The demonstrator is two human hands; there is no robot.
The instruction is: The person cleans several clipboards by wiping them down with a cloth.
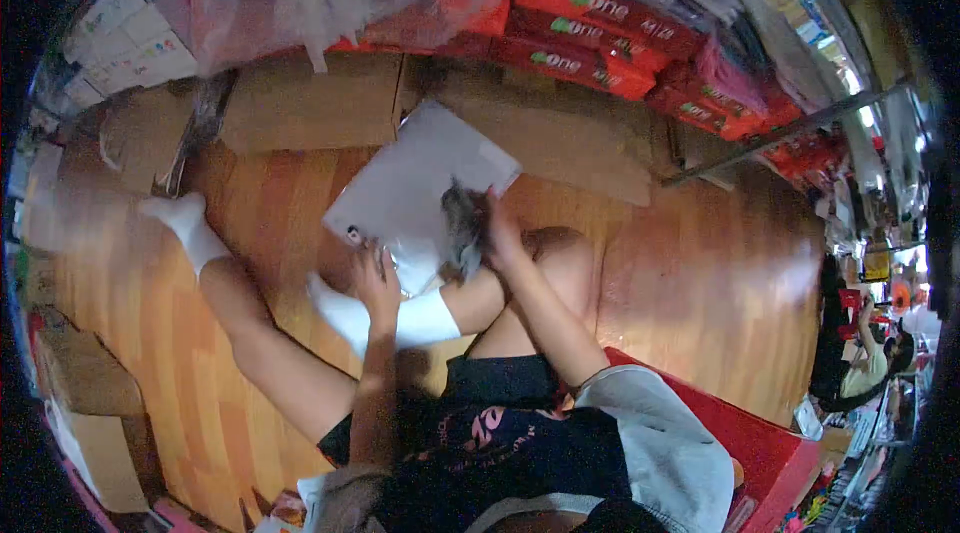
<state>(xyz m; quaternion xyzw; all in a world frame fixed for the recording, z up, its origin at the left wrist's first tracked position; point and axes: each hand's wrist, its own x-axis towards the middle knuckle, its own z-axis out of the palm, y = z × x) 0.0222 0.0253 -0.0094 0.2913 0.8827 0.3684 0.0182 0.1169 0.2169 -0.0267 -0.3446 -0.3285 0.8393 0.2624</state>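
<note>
On the floor in front of me lies a flat whitish sheet or plastic sleeve (pixel 400 173), turned at an angle. My right hand (pixel 502 235) is closed on a dark grey, crumpled piece (pixel 462 228), blurred, perhaps cloth or plastic, over the sheet's right part. At the sheet's lower left edge, my left hand (pixel 376 281) has its fingers stretched forward. Just beyond those fingertips is a small white and black item (pixel 353 233), too small to name. Something shiny and clear (pixel 418 263) lies between the two hands.
Red boxes (pixel 590 43) are stacked on a shelf at the back, above brown cartons (pixel 310 103). An open carton (pixel 95 403) stands at left. A metal bar (pixel 790 133) crosses at right. I sit by a red box (pixel 740 413); another person (pixel 865 368) is far right.
</note>
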